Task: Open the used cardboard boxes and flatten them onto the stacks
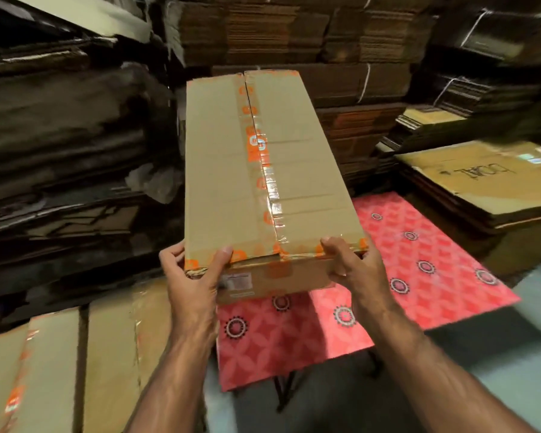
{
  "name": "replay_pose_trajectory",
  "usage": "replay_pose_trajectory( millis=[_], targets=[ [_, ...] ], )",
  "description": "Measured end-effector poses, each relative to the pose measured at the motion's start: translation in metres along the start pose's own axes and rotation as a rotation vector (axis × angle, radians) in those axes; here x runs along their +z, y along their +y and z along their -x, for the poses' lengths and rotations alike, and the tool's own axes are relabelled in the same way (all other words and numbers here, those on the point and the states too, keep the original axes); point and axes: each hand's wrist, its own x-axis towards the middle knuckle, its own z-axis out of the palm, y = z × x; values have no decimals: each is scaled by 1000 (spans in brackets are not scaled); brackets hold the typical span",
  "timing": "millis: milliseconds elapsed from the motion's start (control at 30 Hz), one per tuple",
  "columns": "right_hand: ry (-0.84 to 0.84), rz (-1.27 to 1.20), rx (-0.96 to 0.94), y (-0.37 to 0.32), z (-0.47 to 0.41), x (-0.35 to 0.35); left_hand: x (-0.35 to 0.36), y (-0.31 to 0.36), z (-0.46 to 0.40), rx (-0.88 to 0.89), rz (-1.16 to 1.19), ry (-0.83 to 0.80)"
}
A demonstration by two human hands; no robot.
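Note:
A long closed cardboard box with orange-printed clear tape along its top seam points away from me, held above a red patterned table. My left hand grips its near left corner, thumb on top. My right hand grips the near right corner, fingers curled over the top edge. A white label shows on the box's near end face.
Tall stacks of flattened cardboard rise on the left and at the back, some tied with string. A lower stack of flat sheets lies right of the table. More taped boxes stand at the lower left. Grey floor at the lower right.

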Motion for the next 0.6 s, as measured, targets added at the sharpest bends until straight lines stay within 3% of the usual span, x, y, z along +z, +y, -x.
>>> replay_pose_trajectory(
  millis=[267,600],
  targets=[
    [29,55,3,-36,-71,-216,183,-56,115,-4,18,-18],
    [12,105,172,21,-129,-328,259,-157,160,-77,-250,38]
  ],
)
